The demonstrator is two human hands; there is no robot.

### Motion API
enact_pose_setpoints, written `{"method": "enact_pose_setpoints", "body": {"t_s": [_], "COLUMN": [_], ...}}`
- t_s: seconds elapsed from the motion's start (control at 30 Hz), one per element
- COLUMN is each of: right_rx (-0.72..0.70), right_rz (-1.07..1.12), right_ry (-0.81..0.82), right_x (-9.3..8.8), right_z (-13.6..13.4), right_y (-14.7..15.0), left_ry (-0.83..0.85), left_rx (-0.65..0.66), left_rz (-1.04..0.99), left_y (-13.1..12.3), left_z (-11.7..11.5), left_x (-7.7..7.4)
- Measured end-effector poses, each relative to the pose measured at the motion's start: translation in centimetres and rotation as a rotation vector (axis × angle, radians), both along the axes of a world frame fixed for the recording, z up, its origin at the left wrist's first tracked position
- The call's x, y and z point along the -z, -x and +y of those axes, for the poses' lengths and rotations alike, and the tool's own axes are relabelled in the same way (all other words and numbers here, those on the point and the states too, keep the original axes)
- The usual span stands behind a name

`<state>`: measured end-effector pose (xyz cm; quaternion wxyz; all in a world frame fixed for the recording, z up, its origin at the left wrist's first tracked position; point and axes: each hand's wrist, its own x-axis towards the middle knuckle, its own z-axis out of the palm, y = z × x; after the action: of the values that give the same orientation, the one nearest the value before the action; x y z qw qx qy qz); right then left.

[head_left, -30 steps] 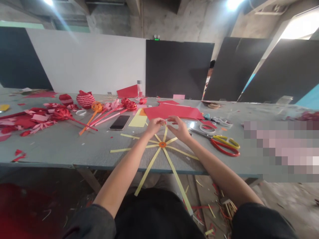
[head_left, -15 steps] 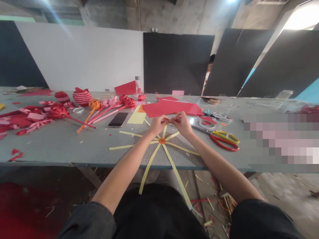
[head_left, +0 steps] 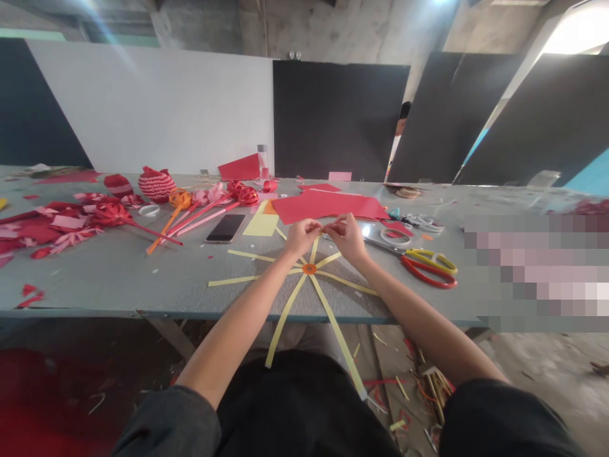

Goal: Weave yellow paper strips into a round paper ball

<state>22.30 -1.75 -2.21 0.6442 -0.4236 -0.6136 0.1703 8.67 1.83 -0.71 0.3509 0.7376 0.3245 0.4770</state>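
Observation:
Several yellow paper strips (head_left: pixel 333 320) fan out like spokes from a small orange disc (head_left: pixel 309 269) on the grey table (head_left: pixel 118 279). Two of the strips hang over the near edge. My left hand (head_left: pixel 299 235) and my right hand (head_left: pixel 347 236) meet just beyond the disc, fingers pinched together on the far end of one yellow strip (head_left: pixel 314 249). The fingertips of both hands touch each other.
Red and yellow scissors (head_left: pixel 425 266) and a tape roll (head_left: pixel 396 237) lie right of my hands. Red paper sheets (head_left: pixel 328 206), a yellow sheet (head_left: pixel 261 225), a phone (head_left: pixel 226 228) and red paper flowers (head_left: pixel 157 209) lie behind and left. A person stands (head_left: pixel 398 136) beyond the table.
My hands have come together from a small gap and closed their fingers on the strip's far end. The view has tilted down a little.

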Motion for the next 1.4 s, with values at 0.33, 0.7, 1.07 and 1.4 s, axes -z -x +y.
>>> {"method": "enact_pose_setpoints", "body": {"t_s": [0.33,0.7,1.07,1.4], "right_rx": [0.088,0.066,-0.054,-0.095], "right_rz": [-0.095,-0.05,0.129,0.11], "right_ry": [0.012,0.037,0.084,0.093], "right_x": [-0.5,-0.1,0.6,0.9], "right_z": [-0.6,-0.3,0.3,0.3], "right_y": [0.2,0.2,0.0,0.2], "left_ry": [-0.036,-0.098,-0.293,-0.312], "left_rx": [-0.057,-0.093,-0.249,-0.337], "left_rz": [0.061,0.099,0.375,0.455], "left_y": [-0.1,0.1,0.4,0.4], "left_z": [0.1,0.2,-1.2,-1.4], "left_x": [0.4,0.7,-0.1,-0.3]}}
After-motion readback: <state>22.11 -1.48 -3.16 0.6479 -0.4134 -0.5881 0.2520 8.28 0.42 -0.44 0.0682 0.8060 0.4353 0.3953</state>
